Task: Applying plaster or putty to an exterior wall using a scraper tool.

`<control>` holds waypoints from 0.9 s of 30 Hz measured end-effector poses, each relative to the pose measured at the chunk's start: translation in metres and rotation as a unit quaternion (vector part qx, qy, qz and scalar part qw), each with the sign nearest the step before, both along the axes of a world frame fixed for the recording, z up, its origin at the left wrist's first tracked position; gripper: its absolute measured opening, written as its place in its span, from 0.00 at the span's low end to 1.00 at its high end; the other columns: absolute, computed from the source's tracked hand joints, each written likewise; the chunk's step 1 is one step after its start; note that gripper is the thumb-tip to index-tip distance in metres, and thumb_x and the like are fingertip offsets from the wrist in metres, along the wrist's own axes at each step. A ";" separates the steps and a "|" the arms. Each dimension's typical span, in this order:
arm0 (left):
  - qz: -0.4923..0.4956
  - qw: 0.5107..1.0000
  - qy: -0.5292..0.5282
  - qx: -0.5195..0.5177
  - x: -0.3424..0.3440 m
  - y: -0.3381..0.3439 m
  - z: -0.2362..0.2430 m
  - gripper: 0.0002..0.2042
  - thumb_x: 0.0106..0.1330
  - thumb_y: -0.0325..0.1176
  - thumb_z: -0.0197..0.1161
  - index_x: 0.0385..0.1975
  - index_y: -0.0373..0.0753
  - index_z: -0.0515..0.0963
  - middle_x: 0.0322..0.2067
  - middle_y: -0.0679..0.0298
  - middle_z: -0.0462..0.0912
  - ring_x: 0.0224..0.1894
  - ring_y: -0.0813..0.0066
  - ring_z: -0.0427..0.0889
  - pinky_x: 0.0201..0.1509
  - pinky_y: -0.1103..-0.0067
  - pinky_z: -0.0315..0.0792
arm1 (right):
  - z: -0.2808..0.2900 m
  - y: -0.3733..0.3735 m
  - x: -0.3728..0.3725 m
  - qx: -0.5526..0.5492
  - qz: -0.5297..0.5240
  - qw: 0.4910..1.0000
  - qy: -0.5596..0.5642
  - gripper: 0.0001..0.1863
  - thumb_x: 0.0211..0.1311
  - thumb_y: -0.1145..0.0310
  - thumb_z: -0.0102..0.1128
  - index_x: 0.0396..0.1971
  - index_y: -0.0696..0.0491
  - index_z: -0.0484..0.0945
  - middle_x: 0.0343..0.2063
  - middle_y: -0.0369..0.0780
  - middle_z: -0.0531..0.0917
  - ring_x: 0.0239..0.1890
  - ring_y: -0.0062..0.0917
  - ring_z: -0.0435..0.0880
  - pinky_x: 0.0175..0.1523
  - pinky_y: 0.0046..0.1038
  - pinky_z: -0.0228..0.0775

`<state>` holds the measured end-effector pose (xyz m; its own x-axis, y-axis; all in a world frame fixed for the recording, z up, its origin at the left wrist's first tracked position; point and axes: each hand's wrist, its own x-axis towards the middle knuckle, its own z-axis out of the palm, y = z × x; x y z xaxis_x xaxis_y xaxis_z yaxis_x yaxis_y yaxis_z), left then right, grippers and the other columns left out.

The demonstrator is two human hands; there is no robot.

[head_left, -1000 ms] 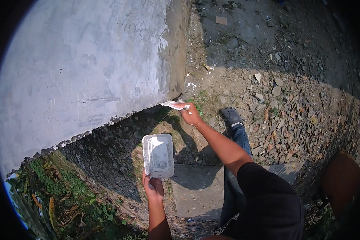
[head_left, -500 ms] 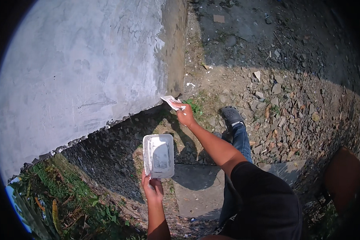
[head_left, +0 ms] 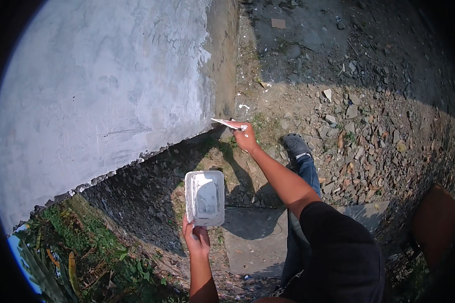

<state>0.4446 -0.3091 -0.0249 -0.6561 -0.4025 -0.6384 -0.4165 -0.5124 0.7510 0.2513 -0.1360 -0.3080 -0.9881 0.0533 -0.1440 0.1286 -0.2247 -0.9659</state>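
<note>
Low in the view, my left hand (head_left: 197,236) grips the near end of a white plastic container (head_left: 205,197) smeared inside with white paste. My right hand (head_left: 244,139) is closed on a flat, paste-covered scraper (head_left: 223,122). The scraper's tip is at the lower corner of the pale plastered wall (head_left: 106,91); whether it touches cannot be told. White paste is on my fingers. The wall's bottom edge is ragged and dark.
Rubble-strewn ground (head_left: 364,146) spreads to the right. My foot in a grey clog (head_left: 297,145) stands beyond a concrete slab (head_left: 253,247). Green plants (head_left: 81,242) grow at the lower left. A rusty brown object (head_left: 435,222) stands at the lower right.
My right hand and the scraper have moved up and slightly right along the wall's edge, the blade changing angle. The container has shifted slightly right in the view, still in my left hand.
</note>
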 end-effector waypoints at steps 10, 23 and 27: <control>0.005 1.000 -0.013 -0.017 0.004 -0.009 0.012 0.24 0.63 0.24 0.52 0.61 0.32 0.65 0.54 0.55 0.76 0.54 0.65 0.78 0.59 0.69 0.72 | 0.069 -0.030 -0.028 -0.114 -0.030 0.992 -0.032 0.27 0.45 0.85 0.42 0.45 0.63 0.83 0.50 0.48 0.84 0.58 0.30 0.79 0.66 0.25 0.62; 0.012 1.000 -0.004 0.023 -0.039 0.037 0.013 0.21 0.62 0.23 0.53 0.57 0.30 0.67 0.54 0.53 0.76 0.57 0.60 0.77 0.63 0.66 0.71 | 0.003 0.058 -0.098 -0.088 -0.130 0.972 -0.177 0.11 0.61 0.79 0.60 0.44 0.62 0.82 0.39 0.38 0.86 0.37 0.17 0.80 0.44 0.22 0.70; 0.002 1.000 -0.005 0.013 -0.044 0.040 -0.004 0.21 0.61 0.22 0.54 0.56 0.30 0.67 0.54 0.52 0.76 0.57 0.59 0.77 0.63 0.65 0.72 | 0.032 0.064 -0.180 -0.025 -0.117 0.989 -0.087 0.14 0.61 0.79 0.60 0.47 0.63 0.82 0.42 0.39 0.86 0.40 0.17 0.80 0.47 0.21 0.71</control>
